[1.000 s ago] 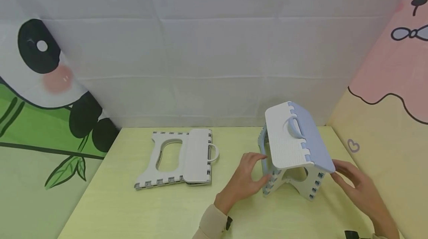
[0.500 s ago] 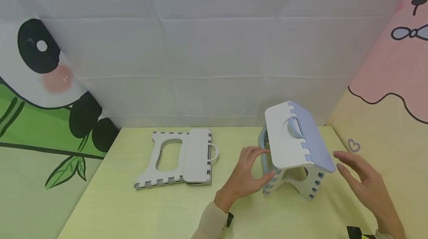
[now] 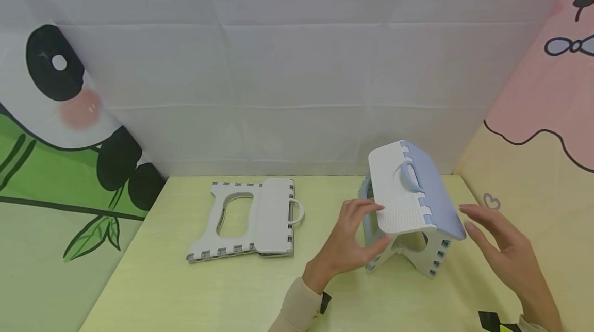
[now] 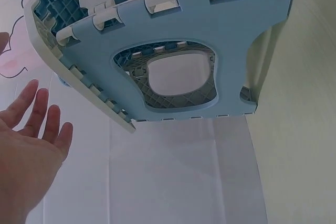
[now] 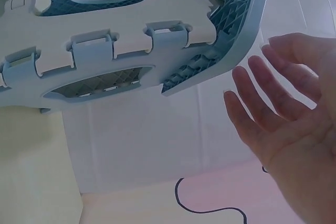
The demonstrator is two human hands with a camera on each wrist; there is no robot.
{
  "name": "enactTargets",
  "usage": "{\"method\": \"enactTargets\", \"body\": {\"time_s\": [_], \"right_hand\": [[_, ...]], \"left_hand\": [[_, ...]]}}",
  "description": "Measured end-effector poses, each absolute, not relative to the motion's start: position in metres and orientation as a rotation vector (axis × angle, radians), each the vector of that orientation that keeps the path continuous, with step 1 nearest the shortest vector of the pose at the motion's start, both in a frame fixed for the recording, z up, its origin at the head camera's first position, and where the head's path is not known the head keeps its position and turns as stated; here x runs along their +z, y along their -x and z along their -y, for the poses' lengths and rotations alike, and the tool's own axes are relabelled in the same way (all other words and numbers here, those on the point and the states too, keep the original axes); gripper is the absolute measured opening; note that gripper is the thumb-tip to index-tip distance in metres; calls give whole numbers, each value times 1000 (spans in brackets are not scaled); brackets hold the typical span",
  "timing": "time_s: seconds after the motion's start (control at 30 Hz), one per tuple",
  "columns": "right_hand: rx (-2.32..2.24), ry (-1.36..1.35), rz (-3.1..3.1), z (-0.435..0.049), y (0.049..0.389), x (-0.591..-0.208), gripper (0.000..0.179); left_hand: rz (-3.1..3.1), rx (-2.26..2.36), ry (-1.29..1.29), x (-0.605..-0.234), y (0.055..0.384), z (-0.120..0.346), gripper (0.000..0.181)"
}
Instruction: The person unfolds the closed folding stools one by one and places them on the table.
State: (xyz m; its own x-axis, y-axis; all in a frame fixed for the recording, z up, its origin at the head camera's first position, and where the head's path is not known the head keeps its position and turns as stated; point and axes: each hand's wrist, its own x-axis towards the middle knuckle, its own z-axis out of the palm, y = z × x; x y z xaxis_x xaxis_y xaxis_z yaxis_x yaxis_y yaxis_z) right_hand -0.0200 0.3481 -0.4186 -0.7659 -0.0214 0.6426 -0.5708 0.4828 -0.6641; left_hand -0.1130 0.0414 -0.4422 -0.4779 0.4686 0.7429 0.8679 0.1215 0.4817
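A folding step stool [image 3: 392, 187], half white and half light blue, stands on the table at the right. Its two top panels slope down from a ridge with a small blue handle [image 3: 410, 177]. My left hand [image 3: 341, 247] is beside the white panel, fingers spread and bent slightly. The left wrist view has a gap between those fingers [image 4: 37, 106] and the panel edge. Past the blue panel's lower edge is my right hand [image 3: 508, 257], its fingers relaxed. In the right wrist view it also holds nothing, apart from the blue panel [image 5: 244, 35].
Another white folding stool [image 3: 274, 218] lies folded flat on the yellow-green table [image 3: 185, 296] at the left, its handle loop facing right. A white sheet [image 3: 297, 74] hangs behind the table. Printed cloths with cartoon figures cover both sides.
My right hand has come away from the blue panel's edge. My left hand has moved a little right and up towards the white panel. The stool has stayed in place.
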Motion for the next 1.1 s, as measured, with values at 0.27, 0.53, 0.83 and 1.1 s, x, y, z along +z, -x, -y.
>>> {"method": "enactTargets", "body": {"time_s": [0.27,0.53,0.83,1.1], "right_hand": [[1372,-608,2094,-340,20,-412,47],[1338,-622,2134,-333,21,-412,51],[1261,-655,2196,-325,23,-417,55],[1043,-606,2327,-327,22,-412,60]], "left_hand": [[2005,-1338,1323,-437,109,-50,55],[2028,-1325,1349,-437,105,-58,53],[2053,-1290,1375,-440,101,-59,53],[2001,-1236,1403,-440,108,-62,41]]}}
